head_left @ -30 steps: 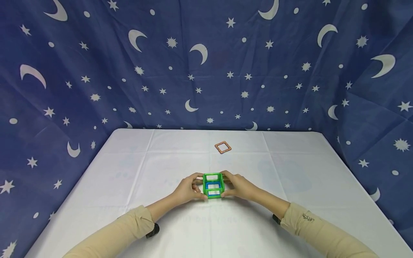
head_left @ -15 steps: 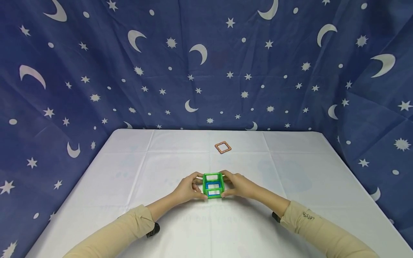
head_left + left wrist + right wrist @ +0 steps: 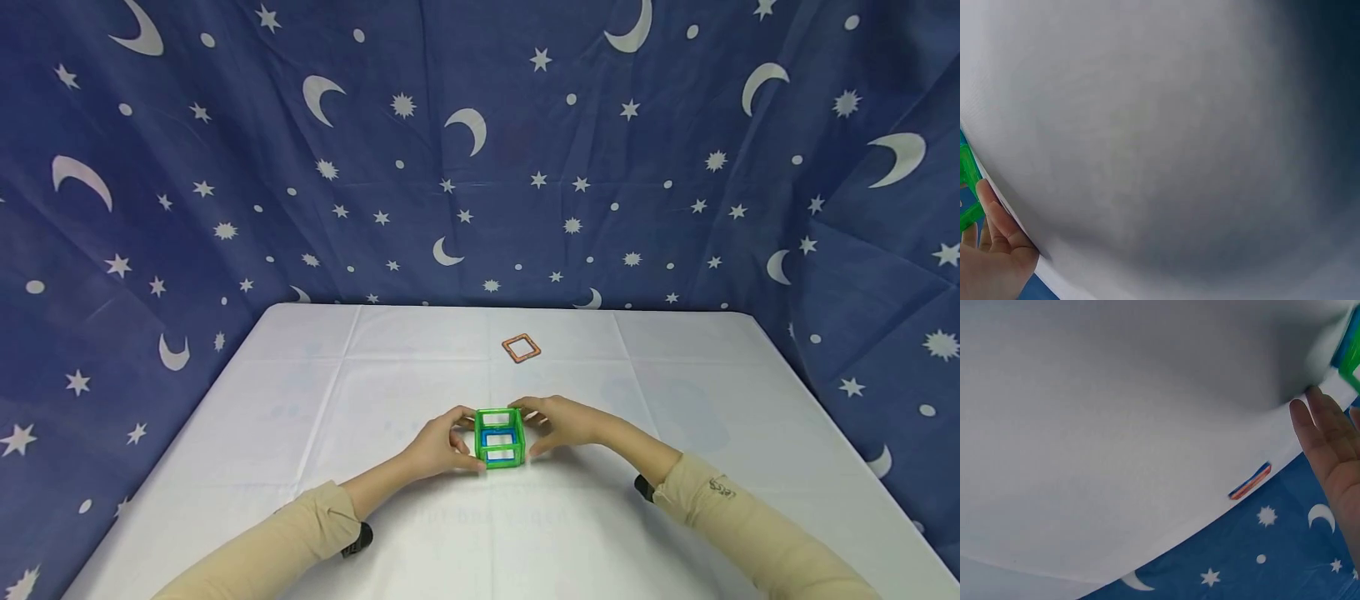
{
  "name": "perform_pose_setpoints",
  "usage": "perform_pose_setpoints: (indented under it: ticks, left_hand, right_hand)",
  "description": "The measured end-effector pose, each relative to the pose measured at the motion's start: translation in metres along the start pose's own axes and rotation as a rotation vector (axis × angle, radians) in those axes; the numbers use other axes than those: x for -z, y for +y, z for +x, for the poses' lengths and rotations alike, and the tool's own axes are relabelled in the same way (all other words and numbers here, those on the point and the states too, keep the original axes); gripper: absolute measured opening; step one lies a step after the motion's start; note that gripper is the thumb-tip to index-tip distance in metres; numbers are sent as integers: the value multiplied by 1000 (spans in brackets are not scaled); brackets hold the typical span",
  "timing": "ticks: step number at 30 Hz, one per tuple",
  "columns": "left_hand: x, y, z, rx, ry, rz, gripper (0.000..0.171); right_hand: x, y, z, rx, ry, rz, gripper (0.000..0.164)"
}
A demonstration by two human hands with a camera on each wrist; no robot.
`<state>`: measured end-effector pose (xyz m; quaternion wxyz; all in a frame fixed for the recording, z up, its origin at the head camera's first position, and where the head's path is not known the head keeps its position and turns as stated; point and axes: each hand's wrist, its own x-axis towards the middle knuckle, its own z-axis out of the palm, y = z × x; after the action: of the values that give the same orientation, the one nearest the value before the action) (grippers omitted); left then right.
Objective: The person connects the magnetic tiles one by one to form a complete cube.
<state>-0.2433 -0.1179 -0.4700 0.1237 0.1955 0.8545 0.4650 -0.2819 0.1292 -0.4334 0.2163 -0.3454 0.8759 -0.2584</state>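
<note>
An open-topped box of green magnetic tiles (image 3: 522,435), with a blue tile (image 3: 488,437) at its bottom, stands on the white-covered table. My left hand (image 3: 437,444) holds the box's left side, thumb at the near corner and index finger at the far one. In the left wrist view, that hand's fingers lie along a green tile (image 3: 970,215). My right hand (image 3: 567,422) is beside the box's right side. Its thumb is apart from the near corner, while its index fingertip is close to the far top corner. The right wrist view has these fingers (image 3: 1311,430) loosely extended.
An orange square magnetic tile (image 3: 509,352) lies flat behind the box, toward the table's far edge. A dark blue curtain (image 3: 510,225) with moons and stars surrounds the back and sides of the white tablecloth (image 3: 390,375).
My right hand has loosened from the box and shifted slightly right, its thumb parting from the near corner. The left hand keeps its hold. The head view has tilted up slightly.
</note>
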Motion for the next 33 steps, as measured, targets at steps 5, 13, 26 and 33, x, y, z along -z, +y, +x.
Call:
perform_pose_setpoints:
  ticks: [5, 13, 26, 33]
  left_hand:
    - [-1, 1, 0, 4, 1, 6, 70]
    - [-2, 2, 1, -1, -2, 33, 70]
    - [-2, 0, 2, -6, 4, 59, 72]
    - [-2, -2, 3, -1, -1, 35, 73]
  right_hand:
    - [14, 11, 7, 7, 25, -115, 56]
    - [31, 31, 22, 66, 198, -198, 38]
    - [54, 53, 63, 15, 288, -386, 41]
    - [62, 60, 90, -22, 253, -337, 51]
